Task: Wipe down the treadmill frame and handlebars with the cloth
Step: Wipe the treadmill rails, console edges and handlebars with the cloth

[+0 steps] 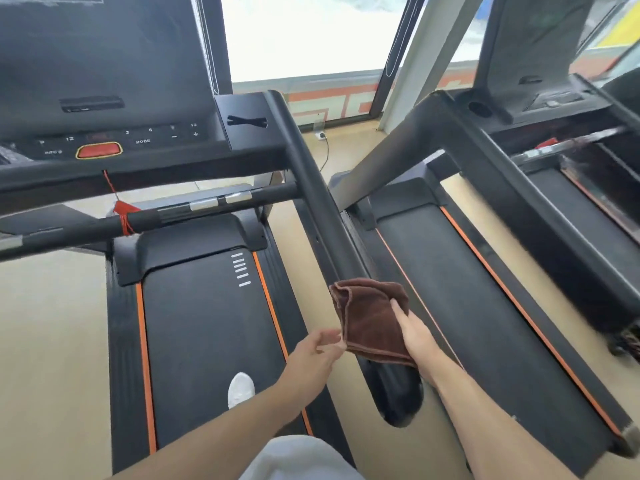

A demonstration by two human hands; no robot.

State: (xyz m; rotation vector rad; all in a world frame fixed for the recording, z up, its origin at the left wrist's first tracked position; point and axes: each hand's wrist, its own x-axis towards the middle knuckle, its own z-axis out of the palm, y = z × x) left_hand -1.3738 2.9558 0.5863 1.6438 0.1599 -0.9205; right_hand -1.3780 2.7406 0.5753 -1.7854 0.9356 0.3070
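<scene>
A folded brown cloth (369,318) lies over the black right handrail (311,188) of the treadmill I stand on. My right hand (414,332) presses on the cloth's right side, fingers on top. My left hand (320,351) pinches the cloth's lower left edge. The handrail's rounded end (398,396) shows just below the cloth. The front crossbar handlebar (166,216) with silver sensor plates runs across the left, under the black console (114,133).
A red safety cord and clip (123,211) hang from the console onto the crossbar. My white shoe (240,389) rests on the belt. A second treadmill (485,306) stands close on the right, a narrow strip of beige floor between. Window ahead.
</scene>
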